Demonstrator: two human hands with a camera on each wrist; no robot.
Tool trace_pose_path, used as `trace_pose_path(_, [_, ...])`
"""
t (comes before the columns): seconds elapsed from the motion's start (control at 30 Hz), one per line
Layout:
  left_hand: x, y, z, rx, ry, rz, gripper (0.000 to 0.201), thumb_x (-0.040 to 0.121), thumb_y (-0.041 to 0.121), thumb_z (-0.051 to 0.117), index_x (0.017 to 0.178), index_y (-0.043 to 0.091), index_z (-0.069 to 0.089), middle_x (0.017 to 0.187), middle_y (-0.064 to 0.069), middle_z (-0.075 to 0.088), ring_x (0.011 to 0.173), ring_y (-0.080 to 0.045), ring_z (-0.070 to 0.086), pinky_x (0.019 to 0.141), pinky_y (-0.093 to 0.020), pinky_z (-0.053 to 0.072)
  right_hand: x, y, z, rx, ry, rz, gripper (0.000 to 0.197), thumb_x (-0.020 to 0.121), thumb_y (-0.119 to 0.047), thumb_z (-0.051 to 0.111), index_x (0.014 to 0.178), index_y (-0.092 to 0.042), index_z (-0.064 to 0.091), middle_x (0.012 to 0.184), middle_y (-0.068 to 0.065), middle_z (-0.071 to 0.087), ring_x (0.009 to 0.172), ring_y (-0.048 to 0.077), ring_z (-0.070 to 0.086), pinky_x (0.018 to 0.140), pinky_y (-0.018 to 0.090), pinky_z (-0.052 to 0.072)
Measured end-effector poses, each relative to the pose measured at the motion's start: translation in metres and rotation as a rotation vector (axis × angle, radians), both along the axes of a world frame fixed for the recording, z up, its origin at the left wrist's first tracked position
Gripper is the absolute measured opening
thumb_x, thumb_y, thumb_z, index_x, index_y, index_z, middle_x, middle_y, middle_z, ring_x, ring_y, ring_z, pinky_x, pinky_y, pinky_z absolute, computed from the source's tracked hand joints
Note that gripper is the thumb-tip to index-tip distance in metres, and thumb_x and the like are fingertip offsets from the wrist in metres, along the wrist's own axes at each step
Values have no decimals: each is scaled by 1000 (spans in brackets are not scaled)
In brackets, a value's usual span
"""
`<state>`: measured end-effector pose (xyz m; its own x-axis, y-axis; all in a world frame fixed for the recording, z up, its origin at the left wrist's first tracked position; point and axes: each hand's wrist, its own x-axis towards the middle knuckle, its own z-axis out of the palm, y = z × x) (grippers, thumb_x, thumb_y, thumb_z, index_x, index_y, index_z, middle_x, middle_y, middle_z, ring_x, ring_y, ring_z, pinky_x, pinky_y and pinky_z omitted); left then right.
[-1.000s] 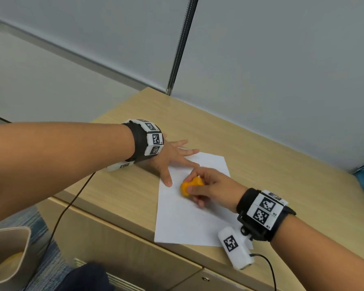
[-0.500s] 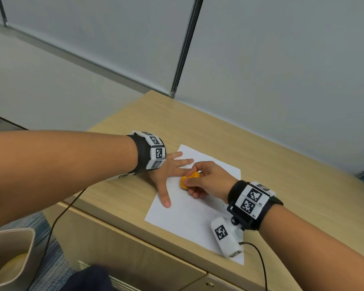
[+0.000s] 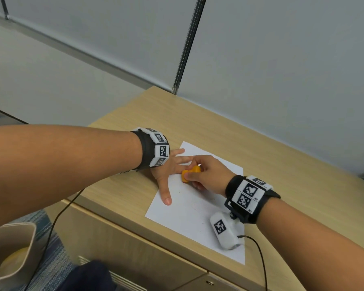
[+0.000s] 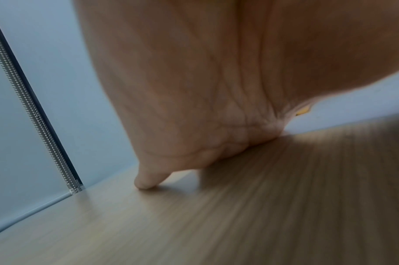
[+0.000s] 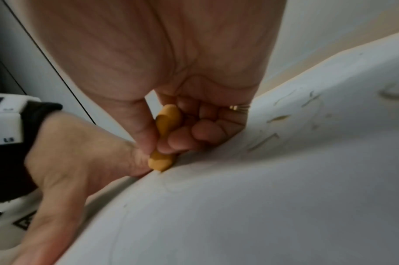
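Note:
A white sheet of paper (image 3: 189,215) lies on the wooden cabinet top (image 3: 271,164). My left hand (image 3: 168,171) lies flat on the sheet's left edge, fingers spread and straight, thumb toward me. My right hand (image 3: 206,175) pinches an orange eraser (image 3: 190,172) between thumb and curled fingers. The eraser's lower end (image 5: 158,163) touches the paper (image 5: 261,197) right beside my left hand (image 5: 80,157). Faint marks and crumbs show on the sheet near the eraser. In the left wrist view my left palm (image 4: 205,89) presses the wood (image 4: 239,215).
A grey partition wall (image 3: 282,59) with a metal strip (image 3: 187,45) stands behind the cabinet. A beige bin (image 3: 11,253) sits on the floor at lower left. Black cables (image 3: 57,219) hang from both wrist units over the cabinet's front edge (image 3: 135,234).
My right hand has slid the eraser up the sheet and closer to my left hand's fingers. The left hand has stayed flat on the paper's edge.

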<state>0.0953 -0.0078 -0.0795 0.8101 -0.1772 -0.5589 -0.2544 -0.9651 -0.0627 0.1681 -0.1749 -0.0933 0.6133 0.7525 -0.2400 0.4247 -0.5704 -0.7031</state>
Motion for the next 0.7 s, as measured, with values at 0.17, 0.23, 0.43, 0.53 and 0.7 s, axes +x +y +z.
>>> trace_pose_path(0.17, [2, 4, -1, -1, 8, 31, 124, 67, 79, 69, 148, 53, -20, 157, 10, -38, 146, -26, -33, 113, -63, -11, 1, -9, 14, -174, 115, 245, 18, 86, -18, 81, 89, -7, 67, 70, 14, 67, 53, 17, 54, 55, 27, 45])
trace_pose_path(0.23, [2, 4, -3, -7, 2, 27, 124, 66, 79, 70, 149, 53, -19, 157, 10, -38, 146, -26, -33, 113, -63, -10, 2, -9, 14, -186, 147, 260, 24, 85, -20, 81, 95, -3, 66, 72, 17, 68, 56, 22, 56, 58, 31, 47])
trace_pose_path(0.43, [2, 4, -3, 7, 0, 16, 125, 67, 81, 67, 150, 49, -20, 158, 11, -37, 146, -26, -31, 113, -62, -10, 5, -3, 1, -30, 103, 106, 22, 85, -18, 79, 91, -3, 63, 71, 23, 68, 57, 25, 57, 59, 34, 50])
trace_pose_path(0.53, [3, 5, -4, 18, 4, 17, 126, 65, 82, 67, 148, 51, -22, 157, 11, -39, 147, -27, -31, 113, -64, -8, 1, -9, 7, -132, 162, 214, 25, 84, -20, 80, 91, -1, 66, 69, 16, 66, 52, 20, 53, 53, 26, 44])
trace_pose_path(0.7, [2, 1, -3, 11, -9, 4, 121, 69, 78, 67, 152, 49, -17, 158, 10, -37, 146, -27, -32, 113, -61, -11, -4, -2, 0, -19, -28, 67, 15, 87, -17, 77, 84, -12, 64, 59, -2, 64, 47, 11, 55, 55, 25, 45])
